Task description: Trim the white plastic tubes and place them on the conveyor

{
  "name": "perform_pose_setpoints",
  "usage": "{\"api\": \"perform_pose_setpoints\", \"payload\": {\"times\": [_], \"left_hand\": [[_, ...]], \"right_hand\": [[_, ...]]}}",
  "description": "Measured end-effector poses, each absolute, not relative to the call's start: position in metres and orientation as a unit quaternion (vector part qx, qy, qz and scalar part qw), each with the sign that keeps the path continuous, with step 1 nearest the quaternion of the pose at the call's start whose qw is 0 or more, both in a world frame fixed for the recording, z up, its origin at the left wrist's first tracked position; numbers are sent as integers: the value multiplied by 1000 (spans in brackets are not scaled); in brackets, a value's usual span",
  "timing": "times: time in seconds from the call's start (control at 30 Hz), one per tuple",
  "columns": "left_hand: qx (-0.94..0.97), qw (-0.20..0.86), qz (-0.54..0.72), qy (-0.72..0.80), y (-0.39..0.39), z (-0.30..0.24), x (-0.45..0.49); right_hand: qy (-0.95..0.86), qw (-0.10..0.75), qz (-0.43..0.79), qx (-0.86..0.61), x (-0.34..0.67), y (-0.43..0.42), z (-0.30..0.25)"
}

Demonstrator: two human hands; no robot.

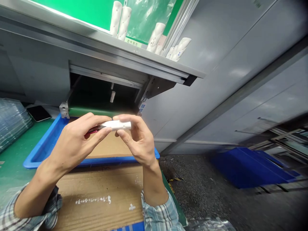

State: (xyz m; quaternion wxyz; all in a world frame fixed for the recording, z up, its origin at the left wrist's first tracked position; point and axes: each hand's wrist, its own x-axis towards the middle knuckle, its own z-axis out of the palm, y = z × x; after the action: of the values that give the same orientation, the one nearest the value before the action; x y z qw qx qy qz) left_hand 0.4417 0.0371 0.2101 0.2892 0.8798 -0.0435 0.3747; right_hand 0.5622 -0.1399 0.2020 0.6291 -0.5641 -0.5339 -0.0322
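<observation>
While the left hand [72, 141] pinches a red tool [93, 130] at the end of a white tube [119, 125], the right hand [141, 141] curls tight around that tube, over the blue tray [33, 162]; this one looks unfinished. More tubes [112, 96] wait on the dark belt [93, 93]; big rolls [124, 24] stand on the shelf [134, 49]. Nothing seems in the way.

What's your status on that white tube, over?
Left hand on a red-and-black tool, at the tube's left end. Right hand pinching the white tube. Blue tray below; no obstruction seen at the hands.
</observation>
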Motion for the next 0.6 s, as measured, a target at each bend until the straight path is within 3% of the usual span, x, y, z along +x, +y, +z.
{"api": "perform_pose_setpoints", "payload": {"times": [0.6], "left_hand": [[881, 298, 362, -67, 45, 209, 440]], "right_hand": [[-539, 620, -29, -569, 563, -139, 204]]}}
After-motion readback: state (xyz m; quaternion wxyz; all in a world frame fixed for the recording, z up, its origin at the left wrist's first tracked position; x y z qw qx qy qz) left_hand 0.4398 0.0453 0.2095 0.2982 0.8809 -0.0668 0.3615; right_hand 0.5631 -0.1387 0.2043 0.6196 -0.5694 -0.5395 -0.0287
